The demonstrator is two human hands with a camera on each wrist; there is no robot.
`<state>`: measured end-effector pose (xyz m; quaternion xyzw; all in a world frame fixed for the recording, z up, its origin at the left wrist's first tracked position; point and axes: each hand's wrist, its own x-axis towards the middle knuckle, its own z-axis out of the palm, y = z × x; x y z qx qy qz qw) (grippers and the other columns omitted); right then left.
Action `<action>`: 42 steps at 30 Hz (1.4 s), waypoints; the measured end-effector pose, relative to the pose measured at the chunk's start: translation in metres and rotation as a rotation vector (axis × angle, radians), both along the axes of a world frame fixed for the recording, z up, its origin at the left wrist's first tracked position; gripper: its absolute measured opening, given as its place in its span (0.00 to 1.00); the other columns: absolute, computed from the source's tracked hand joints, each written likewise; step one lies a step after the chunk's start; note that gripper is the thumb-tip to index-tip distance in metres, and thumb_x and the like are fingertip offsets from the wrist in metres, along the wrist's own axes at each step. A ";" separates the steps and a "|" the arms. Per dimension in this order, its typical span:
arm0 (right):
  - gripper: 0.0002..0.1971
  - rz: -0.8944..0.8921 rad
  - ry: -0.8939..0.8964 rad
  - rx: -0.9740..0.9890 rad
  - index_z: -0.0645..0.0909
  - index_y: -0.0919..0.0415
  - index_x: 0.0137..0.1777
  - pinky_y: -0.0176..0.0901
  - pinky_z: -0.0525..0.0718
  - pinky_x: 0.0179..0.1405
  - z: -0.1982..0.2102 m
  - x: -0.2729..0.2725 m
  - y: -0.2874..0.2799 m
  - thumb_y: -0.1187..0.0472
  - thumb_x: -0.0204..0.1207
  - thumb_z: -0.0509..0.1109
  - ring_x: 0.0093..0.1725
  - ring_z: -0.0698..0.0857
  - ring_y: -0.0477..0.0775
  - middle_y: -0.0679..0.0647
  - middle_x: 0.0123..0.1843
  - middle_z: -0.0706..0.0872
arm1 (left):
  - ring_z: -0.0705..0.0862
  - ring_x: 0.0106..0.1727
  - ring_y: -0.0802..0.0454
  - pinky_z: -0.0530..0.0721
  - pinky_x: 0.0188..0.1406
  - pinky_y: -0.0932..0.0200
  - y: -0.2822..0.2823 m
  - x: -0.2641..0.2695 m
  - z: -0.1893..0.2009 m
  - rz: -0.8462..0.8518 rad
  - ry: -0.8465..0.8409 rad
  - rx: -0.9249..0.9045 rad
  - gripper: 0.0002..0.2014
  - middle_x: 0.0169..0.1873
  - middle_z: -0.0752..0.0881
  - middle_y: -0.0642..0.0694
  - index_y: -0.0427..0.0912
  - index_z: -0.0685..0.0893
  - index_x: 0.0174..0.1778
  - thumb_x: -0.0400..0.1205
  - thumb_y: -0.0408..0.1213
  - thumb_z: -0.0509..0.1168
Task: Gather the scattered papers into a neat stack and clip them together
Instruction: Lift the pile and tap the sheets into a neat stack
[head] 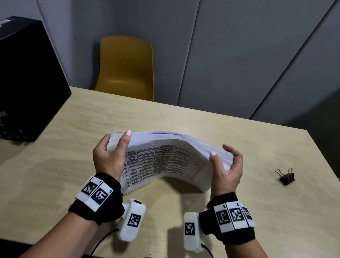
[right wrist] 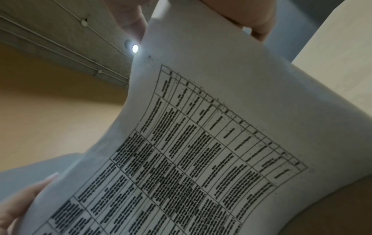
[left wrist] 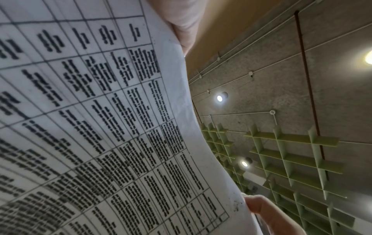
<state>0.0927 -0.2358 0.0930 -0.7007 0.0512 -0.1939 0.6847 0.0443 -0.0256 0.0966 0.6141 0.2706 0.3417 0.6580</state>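
Both forearms reach in from the near edge of the bench (head: 244, 146), wrists raised, palms turned toward each other. Each wrist carries a black band with white coded tags and a white camera pod hanging below it.

Left hand (head: 108, 156): grip clamped on the left end of the paper stack (head: 163, 160). Thumb lies up across the printed top sheet, tip at the far left corner; fingers curl round behind the edge.

Right hand (head: 227, 169): grip clamped on the right end of the same stack. Thumb presses on the top sheet near the edge, fingers wrap over the far side.

No containers in view.

Paper stack: thick, held between the two grips, bowed upward in the middle like an arch. Its near edge stands on or just above the bench; contact cannot be told. Top sheet shows a printed table of ruled cells with dense text, too blurred to read. Left wrist view: the sheet (left wrist: 100, 127) fills most of the frame, a thumb at its upper edge. Right wrist view: the same table (right wrist: 201, 151), curved, fingers at the top edge.

Black binder clip (head: 286, 176): lies on the bench, well apart from the stack, to the right of the right hand, wire handles up.

Beyond the bench: a yellow chair (head: 127, 67), grey wall panels. A black box (head: 17, 78) sits at the left.
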 end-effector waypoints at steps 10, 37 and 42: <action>0.13 -0.056 0.064 0.115 0.78 0.47 0.34 0.31 0.77 0.41 0.000 0.010 -0.001 0.39 0.59 0.68 0.31 0.78 0.29 0.42 0.34 0.81 | 0.69 0.31 0.47 0.69 0.38 0.53 0.010 0.006 -0.006 0.035 0.023 -0.093 0.26 0.25 0.68 0.46 0.49 0.69 0.19 0.70 0.65 0.64; 0.02 -0.019 0.015 0.068 0.78 0.48 0.36 0.26 0.77 0.39 0.003 0.023 0.000 0.54 0.67 0.67 0.31 0.80 0.30 0.49 0.35 0.84 | 0.83 0.48 0.35 0.82 0.53 0.45 0.016 0.020 -0.009 0.062 0.117 -0.046 0.40 0.43 0.85 0.33 0.28 0.82 0.45 0.63 0.69 0.64; 0.18 0.196 -0.005 0.080 0.78 0.46 0.51 0.37 0.78 0.48 0.004 0.017 -0.006 0.44 0.61 0.69 0.42 0.82 0.37 0.53 0.44 0.85 | 0.80 0.41 0.45 0.78 0.48 0.54 0.014 0.006 0.001 -0.177 0.029 -0.055 0.15 0.33 0.79 0.48 0.50 0.79 0.32 0.71 0.59 0.63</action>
